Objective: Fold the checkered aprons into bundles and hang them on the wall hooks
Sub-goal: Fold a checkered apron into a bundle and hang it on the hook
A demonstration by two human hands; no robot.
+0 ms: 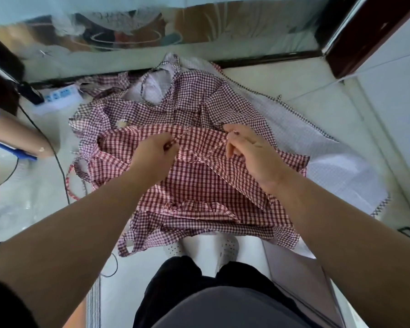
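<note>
Red checkered apron held at its top hem by both hands; folding judged barely begun.

The red checkered apron (199, 176) is gripped along its far edge: the fingers of the left hand (155, 151) are closed on a pinch of hem, and the fingers of the right hand (246, 147) are closed on the same hem a little to the right. Beyond the red apron a darker checkered apron (175, 102) is spread crumpled on the tiled floor (282, 79), with a pale cloth (336, 166) lying partly under it to the right. The hem is judged to need drawing taut and being laid over toward the near edge. Loose straps trail left of the red apron, near a black cable (57, 157); bare floor is seen left and far right. No wall hooks are in view.
</note>
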